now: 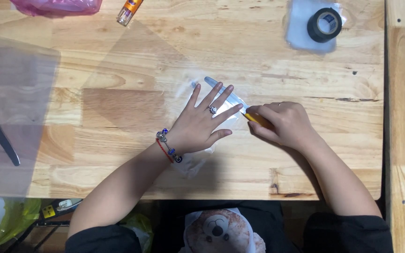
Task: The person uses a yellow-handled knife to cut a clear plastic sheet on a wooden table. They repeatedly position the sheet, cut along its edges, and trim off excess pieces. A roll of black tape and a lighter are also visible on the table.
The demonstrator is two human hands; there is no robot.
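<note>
Near the desk's (118,75) middle, the left hand (200,124) lies open with fingers spread, pressing a clear plastic sheet (230,100) flat, while the right hand (282,124), closed around a yellow craft knife (255,118), sets its tip on the sheet's right edge, far from the black tape roll (324,24) on a clear bag in the far right corner.

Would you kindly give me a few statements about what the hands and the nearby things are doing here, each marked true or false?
1. The left hand lies flat, fingers spread, on a clear plastic piece. True.
2. The right hand is empty. False: it grips a yellow-handled tool.
3. The black tape roll lies at the table's far right. True.
4. The left wrist is bare. False: it wears beaded bracelets.
</note>
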